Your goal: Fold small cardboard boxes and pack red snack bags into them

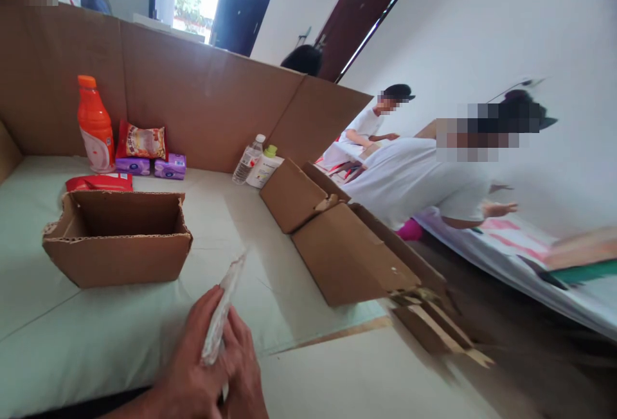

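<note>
Evidently, both hands [200, 348] grasp a thin whitish packet [222, 316] by its lower end, to the near right of the open cardboard box [118, 261]; a loosened pinch could drop it onto the table [212, 213].

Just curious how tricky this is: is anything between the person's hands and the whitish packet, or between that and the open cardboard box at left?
Nothing visible stands in the way. The left hand and right hand both hold the whitish packet; towards the open cardboard box, beyond the left hand, only pale tabletop shows.
</note>
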### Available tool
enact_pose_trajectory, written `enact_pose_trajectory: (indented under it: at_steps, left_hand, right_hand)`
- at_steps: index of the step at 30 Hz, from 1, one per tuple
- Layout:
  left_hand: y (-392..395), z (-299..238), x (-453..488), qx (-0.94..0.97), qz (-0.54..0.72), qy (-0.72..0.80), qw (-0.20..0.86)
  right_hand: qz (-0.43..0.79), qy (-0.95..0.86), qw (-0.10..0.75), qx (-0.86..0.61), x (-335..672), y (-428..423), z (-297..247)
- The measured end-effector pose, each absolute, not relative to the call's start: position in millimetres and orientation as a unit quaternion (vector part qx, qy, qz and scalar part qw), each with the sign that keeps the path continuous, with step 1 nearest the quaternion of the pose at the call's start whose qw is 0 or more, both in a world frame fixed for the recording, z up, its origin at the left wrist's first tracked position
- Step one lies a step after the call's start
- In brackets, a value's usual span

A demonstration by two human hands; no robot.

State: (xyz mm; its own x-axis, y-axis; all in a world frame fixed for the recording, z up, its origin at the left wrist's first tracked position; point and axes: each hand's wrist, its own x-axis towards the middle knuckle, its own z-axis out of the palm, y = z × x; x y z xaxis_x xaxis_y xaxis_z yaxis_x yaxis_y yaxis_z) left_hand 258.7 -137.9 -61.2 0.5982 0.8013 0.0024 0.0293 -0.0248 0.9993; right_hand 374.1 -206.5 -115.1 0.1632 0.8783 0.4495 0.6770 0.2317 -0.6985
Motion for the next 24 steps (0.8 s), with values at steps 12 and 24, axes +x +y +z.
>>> enact_pose_trajectory:
  at_steps: [12, 24]
  left_hand:
    - [-99.9, -50.9, 218.7, 0.479, 0.244, 0.335, 0.774]
    - [-99.8, -59.4, 206.6, 0.453, 0.351, 0.402, 0.715]
  right_hand:
    - [0.297, -0.417, 0.602, -0.613, 414.3, -193.2, -77.3]
    - [0.486, -0.164, 0.672, -0.534, 383.6, -177.8, -66.2]
